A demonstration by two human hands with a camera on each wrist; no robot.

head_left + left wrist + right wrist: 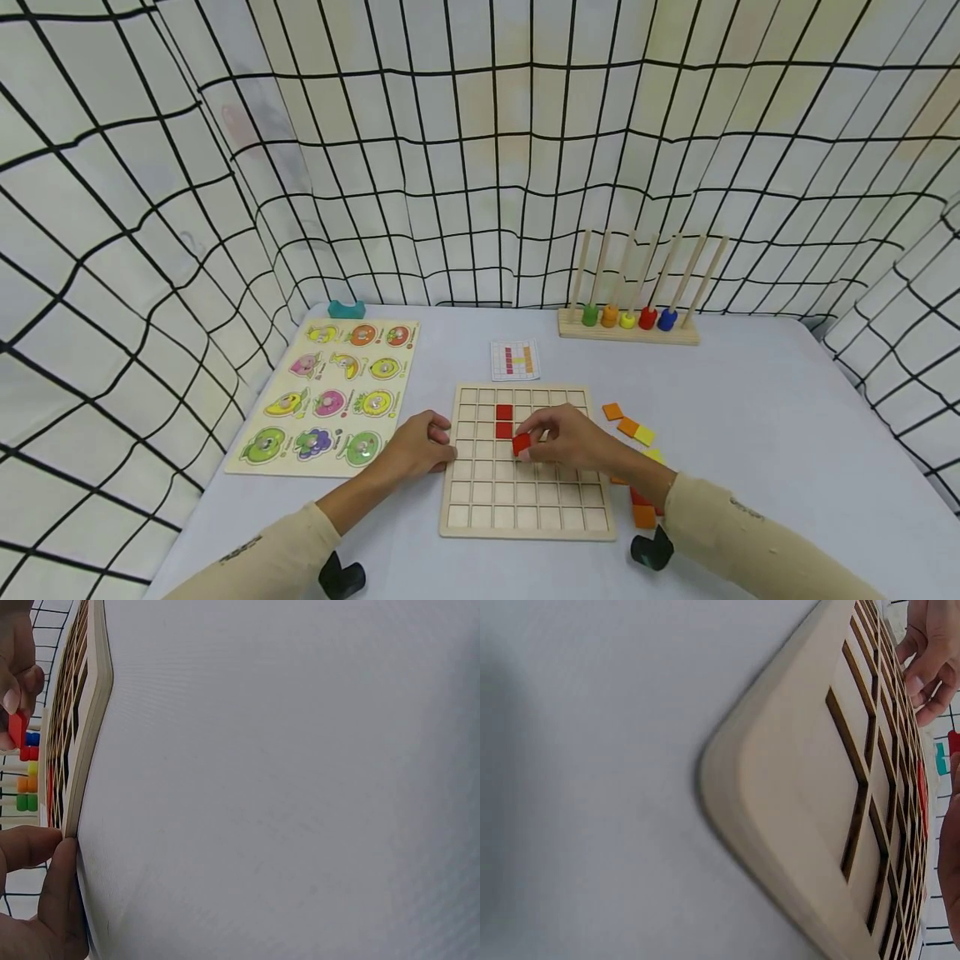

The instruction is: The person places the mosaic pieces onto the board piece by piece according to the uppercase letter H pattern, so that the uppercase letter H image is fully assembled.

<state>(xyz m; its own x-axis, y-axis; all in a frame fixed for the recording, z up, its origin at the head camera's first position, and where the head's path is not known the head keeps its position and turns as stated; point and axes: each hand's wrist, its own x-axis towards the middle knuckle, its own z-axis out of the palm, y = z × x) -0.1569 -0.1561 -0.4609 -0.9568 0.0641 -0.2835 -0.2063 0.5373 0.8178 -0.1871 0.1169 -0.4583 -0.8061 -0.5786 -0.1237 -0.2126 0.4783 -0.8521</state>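
A wooden grid board (pixel 527 534) lies flat in front of me, with two red square tiles (pixel 504 421) set one below the other in its cells. My left hand (pixel 418 443) pinches the board's left edge between thumb and finger, as the left wrist view also shows. Just above the grid, below those two tiles, my right hand (pixel 564 437) holds another red tile (pixel 521 444) tilted between its fingertips. Behind the board is a small card (pixel 515 361) printed with a red, yellow and orange pattern. Loose orange tiles (pixel 612 412) and yellow tiles (pixel 643 435) lie at the board's right.
More orange and red tiles (pixel 643 517) lie partly hidden under my right forearm. A fruit puzzle board (pixel 330 400) lies at left, with a teal object (pixel 347 310) behind it. A peg stand with colored beads (pixel 628 333) stands back right. Black netting (pixel 495 150) surrounds the table.
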